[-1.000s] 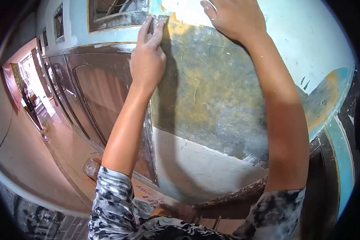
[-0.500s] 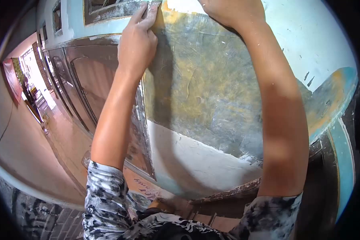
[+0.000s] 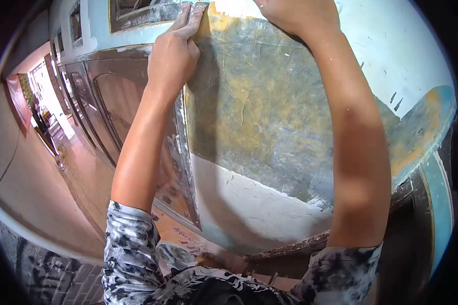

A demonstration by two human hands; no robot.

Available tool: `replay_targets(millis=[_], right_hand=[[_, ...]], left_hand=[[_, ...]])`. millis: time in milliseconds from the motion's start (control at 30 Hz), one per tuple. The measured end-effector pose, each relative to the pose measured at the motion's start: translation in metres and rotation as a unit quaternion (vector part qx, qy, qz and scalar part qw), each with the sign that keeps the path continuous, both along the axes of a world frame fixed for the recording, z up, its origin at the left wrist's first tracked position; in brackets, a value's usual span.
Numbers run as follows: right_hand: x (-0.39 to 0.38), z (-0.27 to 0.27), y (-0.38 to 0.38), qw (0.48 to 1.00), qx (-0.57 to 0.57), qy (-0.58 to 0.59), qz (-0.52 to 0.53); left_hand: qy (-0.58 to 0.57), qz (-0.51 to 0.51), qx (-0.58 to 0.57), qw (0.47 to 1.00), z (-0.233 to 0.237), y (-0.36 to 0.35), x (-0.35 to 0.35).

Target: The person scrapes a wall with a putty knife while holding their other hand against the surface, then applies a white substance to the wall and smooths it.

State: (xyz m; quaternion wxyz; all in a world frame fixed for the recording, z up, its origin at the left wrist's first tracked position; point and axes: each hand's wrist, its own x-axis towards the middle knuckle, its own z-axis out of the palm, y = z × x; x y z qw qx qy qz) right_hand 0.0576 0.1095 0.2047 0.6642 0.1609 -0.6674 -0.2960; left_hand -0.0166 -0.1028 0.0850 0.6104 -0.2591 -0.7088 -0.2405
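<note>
Mottled grey-and-ochre wall (image 3: 259,107), white patches, rough edges

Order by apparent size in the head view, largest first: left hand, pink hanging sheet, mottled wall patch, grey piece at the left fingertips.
Mottled wall patch
Left hand
Pink hanging sheet
Grey piece, its visible part

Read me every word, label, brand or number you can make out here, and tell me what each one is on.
No text can be read with certainty.
Dark red lettering on the orange-brown surface low down, beside the patterned left sleeve: two slanted lines, too blurred to quote.
Pink sheet at the far left: too small to tell whether it bears any writing.
</note>
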Motion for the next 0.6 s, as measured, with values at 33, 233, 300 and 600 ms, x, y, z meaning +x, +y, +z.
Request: replay_targets(millis=[33,233,300,600], right_hand=[[0.000,0.000,0.000,1.000,-0.003,-0.002,-0.001],[0.013,-0.002,-0.007,1.000,-0.016,-0.022,0.009],[0.008,-0.001,-0.005,1.000,-0.007,-0.011,0.012],[0.014,-0.004,-0.010,1.000,-0.008,-0.012,0.015]], left_hand=[[0.001,-0.002,-0.001,1.000,0.000,0.001,-0.001],[-0.016,-0.078,0.054,0.995,-0.014,0.007,0.001],[-0.006,-0.088,0.062,0.994,-0.013,0.013,-0.003],[-0.023,-0.098,0.057,0.993,-0.009,0.012,0.008]])
